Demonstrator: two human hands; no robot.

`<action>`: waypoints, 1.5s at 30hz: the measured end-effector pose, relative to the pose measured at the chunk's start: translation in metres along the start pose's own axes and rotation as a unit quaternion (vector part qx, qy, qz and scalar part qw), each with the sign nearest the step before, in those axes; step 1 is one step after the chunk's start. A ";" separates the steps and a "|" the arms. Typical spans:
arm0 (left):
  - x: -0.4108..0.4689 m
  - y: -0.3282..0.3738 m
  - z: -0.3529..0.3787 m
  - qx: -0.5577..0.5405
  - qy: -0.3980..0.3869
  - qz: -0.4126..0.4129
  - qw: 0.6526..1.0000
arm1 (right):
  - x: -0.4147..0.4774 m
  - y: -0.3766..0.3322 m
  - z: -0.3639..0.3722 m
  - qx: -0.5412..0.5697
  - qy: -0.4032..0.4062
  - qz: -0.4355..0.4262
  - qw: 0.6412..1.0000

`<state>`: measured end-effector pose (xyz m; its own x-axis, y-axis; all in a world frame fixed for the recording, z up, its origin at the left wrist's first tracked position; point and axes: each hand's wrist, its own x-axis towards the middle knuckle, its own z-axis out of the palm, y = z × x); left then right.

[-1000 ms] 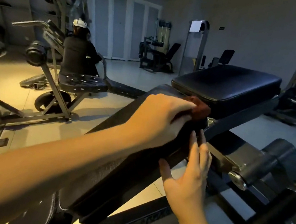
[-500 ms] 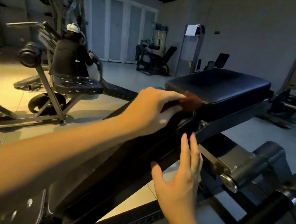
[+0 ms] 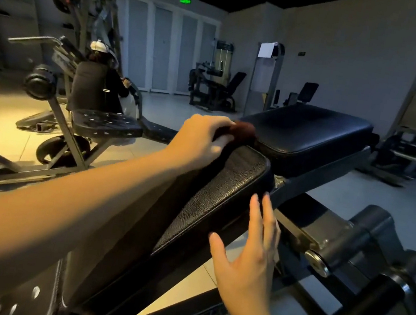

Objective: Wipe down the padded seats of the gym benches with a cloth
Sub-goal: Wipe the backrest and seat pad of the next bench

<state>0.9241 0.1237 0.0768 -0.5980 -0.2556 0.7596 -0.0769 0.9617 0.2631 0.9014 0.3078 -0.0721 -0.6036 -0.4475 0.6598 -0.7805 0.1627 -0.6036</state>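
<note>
The left grip [image 3: 198, 139] has carried the one rust-brown cloth [image 3: 245, 131] up to where two pads meet: the sloped pad [image 3: 222, 200] and the flat seat pad [image 3: 309, 129]. Its fingers clamp the cloth, partly hiding it. The right grip [image 3: 247, 261], fingers straight, sits beside the sloped pad. One seated person [image 3: 95, 85] is well apart on the left.

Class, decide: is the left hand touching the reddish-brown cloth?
Touching. Head view: the left hand grips the reddish-brown cloth, fingers curled round it.
</note>
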 end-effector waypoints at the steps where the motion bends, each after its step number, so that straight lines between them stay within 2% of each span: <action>1: 0.006 -0.012 0.000 0.020 0.003 -0.058 0.998 | 0.000 0.000 0.000 0.003 -0.003 -0.001 1.000; 3: 0.008 -0.014 0.004 0.017 0.005 -0.108 0.994 | 0.000 0.000 -0.001 0.009 -0.009 -0.003 1.000; 7: -0.030 0.033 -0.012 -0.067 -0.024 -0.011 0.997 | 0.002 0.000 0.000 0.011 -0.004 0.006 1.000; 10: -0.058 0.051 -0.037 -0.193 -0.086 0.021 0.977 | 0.001 0.004 0.002 0.001 0.014 -0.003 1.000; 12: -0.062 0.040 -0.055 -0.247 -0.059 -0.022 0.967 | 0.001 0.007 0.002 0.013 0.018 -0.001 1.000; 14: -0.056 0.018 -0.072 -0.265 -0.011 -0.104 0.959 | 0.002 0.008 0.002 0.017 0.001 0.007 1.000; 18: -0.052 -0.036 -0.088 -0.201 0.035 -0.257 0.945 | 0.001 0.008 0.001 0.022 -0.002 0.003 1.000; 21: -0.066 -0.059 -0.075 -0.110 0.011 -0.302 0.947 | 0.001 0.009 0.001 0.020 0.003 0.008 1.000; 23: -0.074 -0.061 -0.063 -0.092 -0.026 -0.327 0.940 | 0.002 0.009 0.002 0.020 0.004 0.006 1.000; 29: -0.078 -0.055 -0.052 -0.018 -0.066 -0.275 0.959 | 0.002 0.010 0.003 0.027 0.005 0.000 1.000; 32: -0.080 -0.052 -0.054 -0.023 -0.062 -0.271 0.960 | 0.002 0.011 0.003 0.033 0.003 0.009 0.999; 39: -0.109 -0.015 -0.063 -0.014 -0.090 -0.192 0.977 | 0.002 0.007 0.001 0.044 0.000 0.010 0.999; 42: -0.125 -0.001 -0.067 -0.071 -0.102 -0.194 0.973 | 0.001 0.006 0.000 0.035 -0.007 0.011 0.999; 45: -0.139 0.015 -0.077 -0.145 -0.142 -0.224 0.953 | -0.001 0.006 -0.005 0.043 -0.023 0.019 0.999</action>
<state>1.0677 0.1662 0.0205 -0.7523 -0.5576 0.3509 -0.1760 0.6834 0.7085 0.8961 0.3139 -0.0743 -0.6226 -0.4831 0.6157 -0.7394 0.1053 -0.6650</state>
